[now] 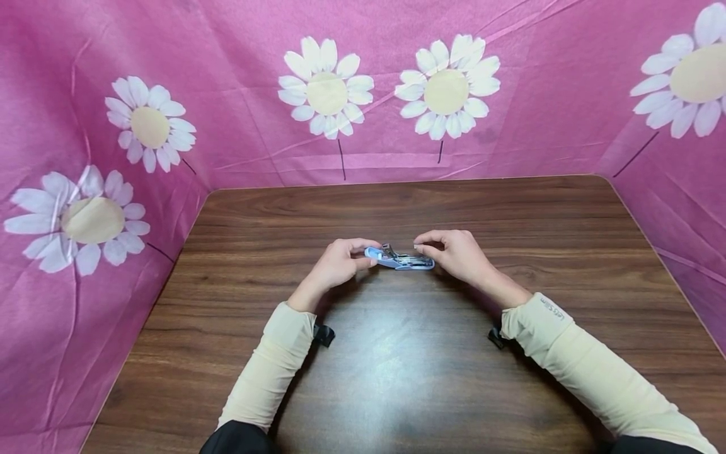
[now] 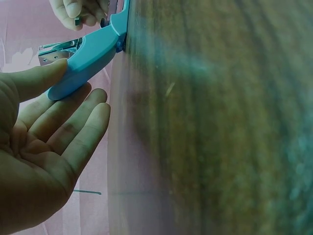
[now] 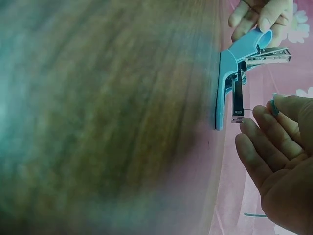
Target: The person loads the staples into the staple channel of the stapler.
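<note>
A light blue stapler (image 1: 405, 260) lies opened up on the table, its top cover swung back and its metal magazine (image 3: 237, 98) showing. My left hand (image 1: 338, 261) pinches the raised cover (image 2: 93, 54) between thumb and fingers at the stapler's left end. Just above the other end is my right hand (image 1: 458, 253), apart from the stapler. Its thumb and forefinger pinch a small strip of staples (image 3: 274, 106), mostly hidden by the fingertips. The other fingers of the right hand extend loosely near the magazine's tip.
The stapler rests on a dark wood-grain table (image 1: 397, 378). A pink cloth (image 1: 238, 94) with large white daisies hangs along the back and both sides. Each sleeved wrist carries a small black device (image 1: 324, 335).
</note>
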Available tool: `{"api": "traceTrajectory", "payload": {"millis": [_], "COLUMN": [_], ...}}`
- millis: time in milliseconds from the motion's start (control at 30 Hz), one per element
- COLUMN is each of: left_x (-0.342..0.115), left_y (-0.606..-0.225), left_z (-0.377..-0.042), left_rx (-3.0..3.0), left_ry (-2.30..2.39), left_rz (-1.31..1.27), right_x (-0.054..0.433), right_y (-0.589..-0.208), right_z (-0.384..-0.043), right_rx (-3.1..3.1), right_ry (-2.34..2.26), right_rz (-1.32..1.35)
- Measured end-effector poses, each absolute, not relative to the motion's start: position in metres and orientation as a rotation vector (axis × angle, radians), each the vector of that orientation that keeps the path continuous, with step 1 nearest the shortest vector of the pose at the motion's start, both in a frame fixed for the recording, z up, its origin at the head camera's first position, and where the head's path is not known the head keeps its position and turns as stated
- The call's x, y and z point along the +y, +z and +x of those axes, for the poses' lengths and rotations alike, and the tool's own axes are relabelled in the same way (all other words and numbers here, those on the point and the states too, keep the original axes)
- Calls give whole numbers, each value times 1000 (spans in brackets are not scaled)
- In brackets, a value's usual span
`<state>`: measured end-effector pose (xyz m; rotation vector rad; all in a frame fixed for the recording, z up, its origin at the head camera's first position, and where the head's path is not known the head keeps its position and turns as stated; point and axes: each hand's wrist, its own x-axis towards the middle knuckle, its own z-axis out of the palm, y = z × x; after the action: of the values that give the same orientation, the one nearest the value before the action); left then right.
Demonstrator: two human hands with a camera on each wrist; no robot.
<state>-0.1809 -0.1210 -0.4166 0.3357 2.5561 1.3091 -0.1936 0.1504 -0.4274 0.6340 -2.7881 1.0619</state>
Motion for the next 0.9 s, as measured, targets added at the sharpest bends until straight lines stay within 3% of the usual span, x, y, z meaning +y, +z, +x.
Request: {"api": "traceTrajectory", "payload": {"millis": [900], "left_x": [-120], "left_y": [-414], "left_z": [-180], "left_rx": [2537], "left_ry": [1327], "left_rz": [333], "right_x": [148], "right_y": [-428], "right_z": [-191], "right_rx": [-2876], "right_ry": [979], "right_rz": [759]}}
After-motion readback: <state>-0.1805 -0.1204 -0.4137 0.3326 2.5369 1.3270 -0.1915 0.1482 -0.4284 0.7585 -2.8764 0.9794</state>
